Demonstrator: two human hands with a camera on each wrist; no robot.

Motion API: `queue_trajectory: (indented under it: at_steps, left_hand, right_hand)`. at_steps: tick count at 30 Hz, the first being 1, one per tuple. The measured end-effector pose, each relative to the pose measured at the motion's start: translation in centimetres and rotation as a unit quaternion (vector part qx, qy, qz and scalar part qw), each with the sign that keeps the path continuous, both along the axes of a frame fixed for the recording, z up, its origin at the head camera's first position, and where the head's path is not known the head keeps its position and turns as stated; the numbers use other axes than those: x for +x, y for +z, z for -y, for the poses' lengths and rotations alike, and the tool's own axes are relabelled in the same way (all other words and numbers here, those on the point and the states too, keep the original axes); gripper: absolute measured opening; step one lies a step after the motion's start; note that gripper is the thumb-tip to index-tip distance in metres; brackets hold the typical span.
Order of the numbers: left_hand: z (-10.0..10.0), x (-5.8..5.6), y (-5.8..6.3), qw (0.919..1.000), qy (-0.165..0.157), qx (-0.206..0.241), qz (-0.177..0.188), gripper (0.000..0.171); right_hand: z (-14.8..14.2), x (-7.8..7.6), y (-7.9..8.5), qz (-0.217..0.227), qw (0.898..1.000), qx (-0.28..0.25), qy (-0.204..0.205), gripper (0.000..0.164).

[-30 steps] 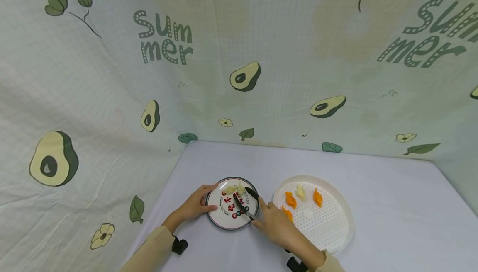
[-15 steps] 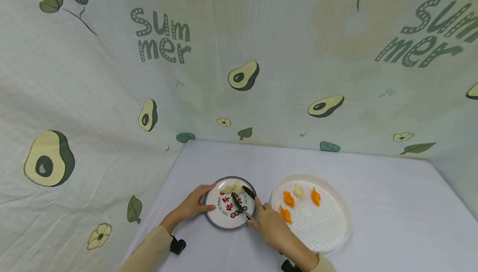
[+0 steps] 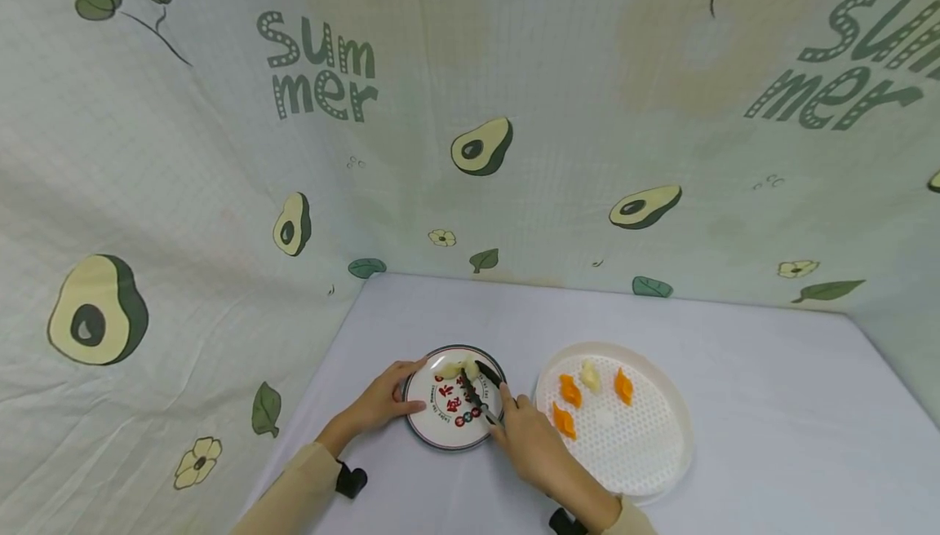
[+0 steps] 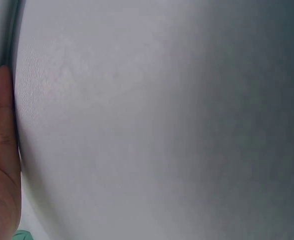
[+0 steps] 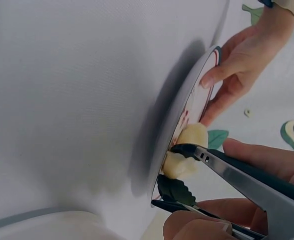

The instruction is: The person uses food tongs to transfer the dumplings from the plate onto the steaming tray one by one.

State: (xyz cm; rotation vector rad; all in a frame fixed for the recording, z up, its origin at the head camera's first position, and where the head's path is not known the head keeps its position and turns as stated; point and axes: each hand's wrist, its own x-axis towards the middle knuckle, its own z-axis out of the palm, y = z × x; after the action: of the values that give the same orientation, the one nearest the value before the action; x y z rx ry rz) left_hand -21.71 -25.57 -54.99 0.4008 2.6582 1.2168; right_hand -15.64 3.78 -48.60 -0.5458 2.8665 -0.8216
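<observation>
My left hand point(image 3: 383, 398) grips the left rim of a small round plate point(image 3: 441, 434) with red printing, thumb on top. Two pale yellow dumpling-like pieces lie near the plate's far side. My right hand point(image 3: 532, 441) holds black-tipped metal tongs point(image 3: 473, 395) from the plate's right side. In the right wrist view, one tong tip lies between the two pieces and the other beyond the nearer pale piece point(image 5: 179, 166), so that piece is between the tips. The farther pale piece point(image 5: 194, 134) sits beside it. The left wrist view shows fingers point(image 4: 3, 115) along the plate's edge.
To the right stands a larger round white tray point(image 3: 646, 462) with a dimpled bottom. It holds three orange pieces point(image 3: 569, 390) and one pale yellow piece point(image 3: 590, 375). A white cloth covers the table point(image 3: 764, 404), and a printed curtain point(image 3: 558, 111) hangs behind.
The tong tips have moved slightly away from me across the plate and come around one pale piece, a little closer together. My left hand stays on the plate's rim.
</observation>
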Motion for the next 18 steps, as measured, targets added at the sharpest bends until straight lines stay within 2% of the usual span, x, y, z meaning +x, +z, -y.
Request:
queue_trajectory:
  at_steps: [18]
  left_hand:
    - [-0.17,0.20,0.35,1.0000,0.000,-0.002,-0.002,0.078]
  right_hand:
    - [-0.73,0.07,0.84,-0.011,1.000,-0.002,0.015,0.064]
